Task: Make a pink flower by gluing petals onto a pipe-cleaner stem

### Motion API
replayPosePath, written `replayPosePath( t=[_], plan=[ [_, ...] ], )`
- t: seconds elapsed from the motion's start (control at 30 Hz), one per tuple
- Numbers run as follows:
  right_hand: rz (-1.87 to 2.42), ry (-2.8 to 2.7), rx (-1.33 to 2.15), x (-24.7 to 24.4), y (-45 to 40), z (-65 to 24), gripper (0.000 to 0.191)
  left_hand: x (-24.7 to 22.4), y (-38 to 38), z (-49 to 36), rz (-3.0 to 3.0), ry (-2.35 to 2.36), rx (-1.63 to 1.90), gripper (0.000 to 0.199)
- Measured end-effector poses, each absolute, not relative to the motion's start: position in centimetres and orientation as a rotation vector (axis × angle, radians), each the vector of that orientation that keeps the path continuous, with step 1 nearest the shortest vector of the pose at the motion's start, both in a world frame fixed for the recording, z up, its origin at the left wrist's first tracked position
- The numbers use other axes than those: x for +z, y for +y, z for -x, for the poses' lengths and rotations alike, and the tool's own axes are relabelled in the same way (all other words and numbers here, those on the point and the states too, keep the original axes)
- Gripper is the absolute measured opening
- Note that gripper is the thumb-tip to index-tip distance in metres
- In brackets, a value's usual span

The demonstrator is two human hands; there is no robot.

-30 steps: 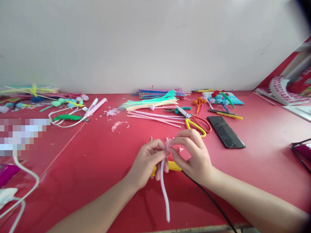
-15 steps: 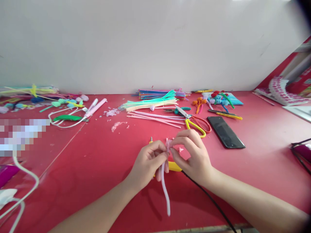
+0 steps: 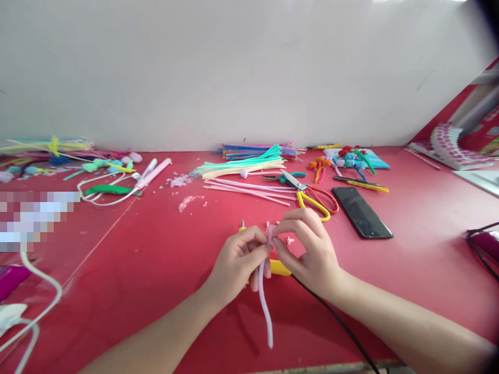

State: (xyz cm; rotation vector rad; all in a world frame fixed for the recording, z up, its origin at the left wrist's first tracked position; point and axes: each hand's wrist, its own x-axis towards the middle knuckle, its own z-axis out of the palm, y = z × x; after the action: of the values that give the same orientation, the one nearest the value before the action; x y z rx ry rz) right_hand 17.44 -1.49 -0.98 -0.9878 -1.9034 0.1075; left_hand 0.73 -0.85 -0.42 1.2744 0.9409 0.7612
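A pale pink pipe cleaner (image 3: 265, 306) hangs down from my left hand (image 3: 241, 262), which is closed with thumb and forefinger pinching it near its top. The upper end is a pink fuzzy bunch (image 3: 271, 232) between both hands. My right hand (image 3: 310, 249) is closed in a pinch at the right side of that bunch, thumb and forefinger touching it. Beneath my hands lies a yellow tool (image 3: 280, 267) with a metal tip and a black cord (image 3: 335, 309); my hands hide its middle. Small pink scraps (image 3: 289, 240) lie just behind them.
Behind my hands are scissors (image 3: 312, 195), pliers (image 3: 292, 176), loose pink pipe cleaners (image 3: 249, 189) and pipe cleaner bundles (image 3: 241, 165). A black phone (image 3: 362, 213) lies to the right. At left are a pink corded tool (image 3: 154, 174) and white cables (image 3: 50, 280). A wall (image 3: 234, 72) stands behind.
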Motion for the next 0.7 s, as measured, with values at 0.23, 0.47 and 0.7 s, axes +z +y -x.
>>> replayPosePath(
  t=[0.23,0.47,0.7],
  plan=[
    [0.988,-1.904,0.107,-0.87,-1.46,-17.49,0.017,-0.45,-0.82,-0.74,-1.275,0.936,0.761,0.013],
    [0.998,-1.904,0.121,-0.91,-1.46,-17.51,0.017,-0.34,-0.85,-0.73,-1.28,0.94,0.758,0.013],
    [1.002,-1.903,0.111,-0.75,-1.53,-17.43,0.017,-0.36,-0.85,-0.78,-1.277,0.938,0.76,0.012]
  ],
)
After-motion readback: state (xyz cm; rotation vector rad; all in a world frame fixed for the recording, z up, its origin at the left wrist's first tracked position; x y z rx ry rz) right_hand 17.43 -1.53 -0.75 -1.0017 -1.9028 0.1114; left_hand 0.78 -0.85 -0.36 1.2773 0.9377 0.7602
